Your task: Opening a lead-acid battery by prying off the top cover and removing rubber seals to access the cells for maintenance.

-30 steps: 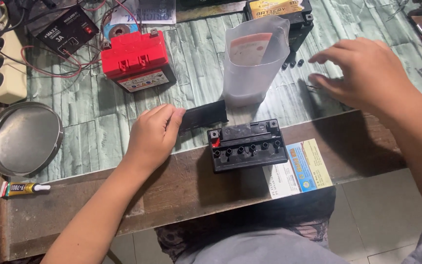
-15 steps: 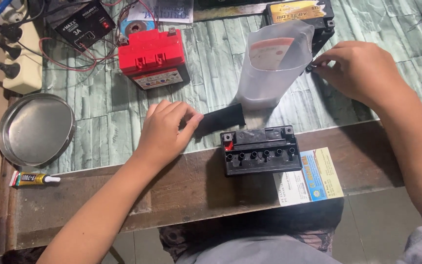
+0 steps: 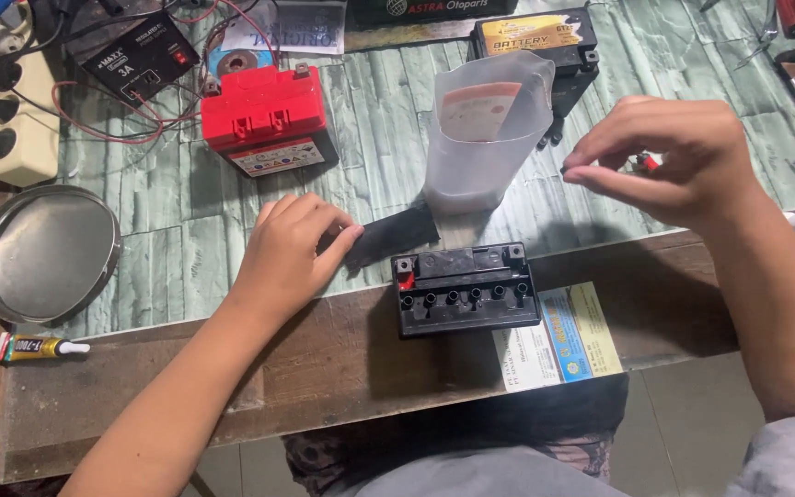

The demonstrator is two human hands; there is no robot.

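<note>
A small black battery (image 3: pixel 466 290) with a row of open filler holes sits at the near edge of the bench. My left hand (image 3: pixel 292 253) rests flat on the bench left of it, fingertips on a black strip (image 3: pixel 397 235). My right hand (image 3: pixel 674 161) hovers above the bench to the right of a translucent plastic jug (image 3: pixel 485 138), with thumb and fingers pinched together; whether something small sits between them I cannot tell.
A red-topped battery (image 3: pixel 269 129) stands behind my left hand, wired to a black charger (image 3: pixel 135 60). A black battery with a yellow label (image 3: pixel 535 41) is behind the jug. A round metal tray (image 3: pixel 43 248), a glue tube (image 3: pixel 34 348) and a paper leaflet (image 3: pixel 558 336) lie nearby.
My right hand lifted off the bench and came towards me with its fingers pinched. The left hand stays on the black strip.
</note>
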